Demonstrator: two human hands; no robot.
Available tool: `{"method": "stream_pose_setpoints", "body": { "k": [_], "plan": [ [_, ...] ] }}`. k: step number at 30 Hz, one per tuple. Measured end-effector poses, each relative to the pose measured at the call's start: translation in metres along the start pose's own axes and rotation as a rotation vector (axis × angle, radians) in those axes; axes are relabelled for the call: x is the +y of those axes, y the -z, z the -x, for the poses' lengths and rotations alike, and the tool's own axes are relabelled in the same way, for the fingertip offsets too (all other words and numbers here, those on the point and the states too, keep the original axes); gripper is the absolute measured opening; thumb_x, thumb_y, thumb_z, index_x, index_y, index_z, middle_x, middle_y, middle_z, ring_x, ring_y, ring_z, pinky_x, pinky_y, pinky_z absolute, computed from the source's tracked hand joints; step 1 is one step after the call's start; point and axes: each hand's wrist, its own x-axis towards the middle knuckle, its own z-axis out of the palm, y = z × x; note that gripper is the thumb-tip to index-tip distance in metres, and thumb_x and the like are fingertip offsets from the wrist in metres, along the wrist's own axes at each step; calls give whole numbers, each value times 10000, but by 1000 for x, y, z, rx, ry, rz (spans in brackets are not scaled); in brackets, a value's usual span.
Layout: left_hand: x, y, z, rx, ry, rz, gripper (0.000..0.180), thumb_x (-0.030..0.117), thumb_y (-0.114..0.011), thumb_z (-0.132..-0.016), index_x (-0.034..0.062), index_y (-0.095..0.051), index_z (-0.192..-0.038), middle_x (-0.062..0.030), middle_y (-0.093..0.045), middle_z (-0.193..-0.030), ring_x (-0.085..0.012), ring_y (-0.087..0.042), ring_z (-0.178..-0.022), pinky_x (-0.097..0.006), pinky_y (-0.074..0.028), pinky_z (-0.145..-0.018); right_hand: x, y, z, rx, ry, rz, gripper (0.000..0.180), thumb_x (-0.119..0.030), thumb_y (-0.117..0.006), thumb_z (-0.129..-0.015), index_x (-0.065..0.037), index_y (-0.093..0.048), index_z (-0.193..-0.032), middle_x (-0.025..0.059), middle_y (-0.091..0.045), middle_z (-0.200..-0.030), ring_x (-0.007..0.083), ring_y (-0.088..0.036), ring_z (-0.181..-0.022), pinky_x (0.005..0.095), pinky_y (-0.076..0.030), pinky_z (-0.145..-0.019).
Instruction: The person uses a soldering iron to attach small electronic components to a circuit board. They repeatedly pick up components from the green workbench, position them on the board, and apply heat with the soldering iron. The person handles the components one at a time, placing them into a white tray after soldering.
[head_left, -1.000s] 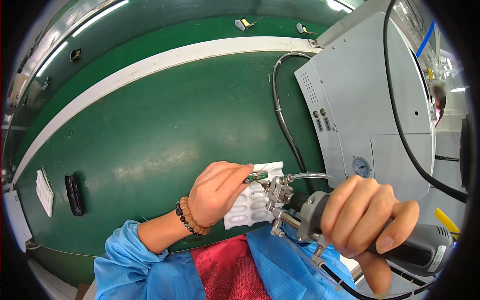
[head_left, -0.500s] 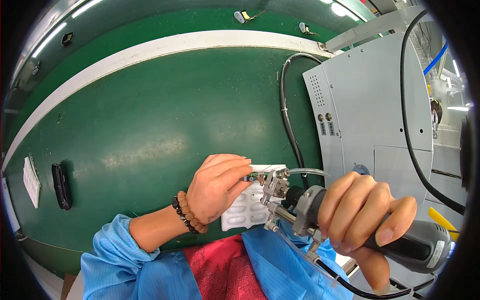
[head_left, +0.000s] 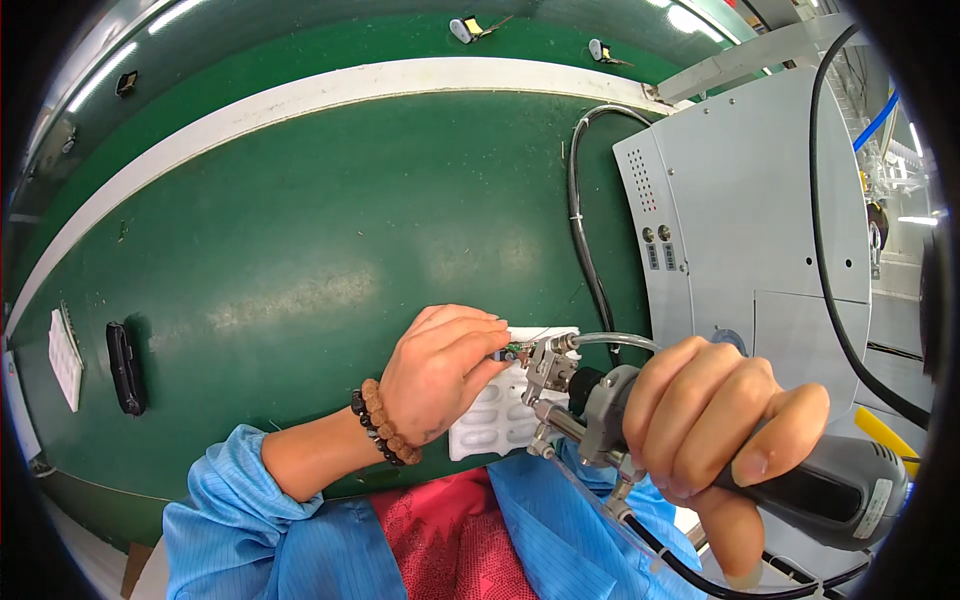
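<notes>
We wore a bright blue jacket (head_left: 545, 520) of thin cloth, ruled with fine darker lines and open at the front. Its left sleeve (head_left: 228, 490) was loose and wrinkled, pushed up in soft folds. Beneath it we had on a pinkish-red top (head_left: 450, 530) with a fine dotted pattern. Behind our left hand (head_left: 435, 370) sat a bracelet of knobbly brown beads (head_left: 381, 418) and a mostly black beaded strand (head_left: 366, 421).

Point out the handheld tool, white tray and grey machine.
Handheld tool (head_left: 835, 476), head view, rear body.
White tray (head_left: 483, 424), head view, pocketed face.
Grey machine (head_left: 752, 220), head view, large panel.
</notes>
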Motion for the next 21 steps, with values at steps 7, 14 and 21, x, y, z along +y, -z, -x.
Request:
{"method": "stream_pose_setpoints", "body": {
  "k": [7,14,21],
  "plan": [
    [2,-1,-2,-6,-10,9,347,22,-823,-682,18,-724,-1014,-126,-733,-1029,-299,-688,-1006,-401,-526,-892,4,-3,-6,-59,37,132,469,-358,-803,-858,-84,-443,-984,19,-576,-676,108,-560,-477,239,-447,-430],
    [-2,-1,3,14,-52,-35,294,85,-837,-734,20,-726,-998,-130,-731,-1040,-309,-685,-1021,-409,-530,-884,-36,5,16,60,249,88,465,-367,-787,-872,-59,-471,-1019,1,-565,-592,91,-548,-443,221,-458,-383],
    [30,34,-13,11,-38,-18,261,118,-836,-755,75,-759,-1000,-113,-709,-1098,-303,-641,-1040,-400,-532,-862,-55,7,36,203,335,79,471,-341,-805,-864,-53,-448,-969,16,-535,-562,105,-547,-407,232,-487,-387]
  ]
}}
